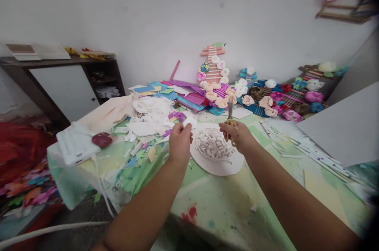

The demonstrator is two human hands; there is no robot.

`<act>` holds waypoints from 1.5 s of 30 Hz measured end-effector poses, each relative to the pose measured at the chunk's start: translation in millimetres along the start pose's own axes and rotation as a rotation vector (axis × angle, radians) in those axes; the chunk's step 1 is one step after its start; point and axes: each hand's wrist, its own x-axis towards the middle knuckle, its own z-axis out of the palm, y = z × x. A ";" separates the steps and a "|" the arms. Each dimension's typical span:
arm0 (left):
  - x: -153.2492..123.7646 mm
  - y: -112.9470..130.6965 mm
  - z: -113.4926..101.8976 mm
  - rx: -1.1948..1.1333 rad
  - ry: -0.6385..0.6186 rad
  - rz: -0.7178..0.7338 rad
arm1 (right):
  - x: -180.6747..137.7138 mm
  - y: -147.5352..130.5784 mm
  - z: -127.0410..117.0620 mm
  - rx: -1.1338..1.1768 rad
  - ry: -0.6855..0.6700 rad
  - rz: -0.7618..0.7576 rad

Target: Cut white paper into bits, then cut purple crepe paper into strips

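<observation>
Pinched between the fingers of my left hand (180,140) is a small piece of white paper (190,122). My right hand (238,134) is closed around a pair of gold-handled scissors (231,118), whose blurred blades point up and away from me. Between and just below both hands lies a round white disc (217,169) on the table. On it sits a heap of small white paper pieces (214,144), held within a shallow round rim. The scissors are apart from the paper in my left hand.
White shredded strips (152,109) and coloured sheets (180,93) cover the table's back left. Guitar-shaped crafts with paper flowers (213,69) lean at the wall. A white corded device (75,144) lies left; thin sticks (319,156) and a white board (346,128) lie right.
</observation>
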 end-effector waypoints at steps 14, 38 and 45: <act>12.8 7.7 -4.5 -0.094 0.191 -0.140 | 49.6 -12.1 32.3 -0.782 -0.441 -0.101; -17.7 0.9 7.1 0.125 -0.533 -0.102 | -94.4 -0.4 -5.3 -0.315 -0.132 0.119; -25.2 2.2 10.6 0.280 -0.645 -0.103 | -104.4 0.6 -2.0 -0.461 -0.099 0.094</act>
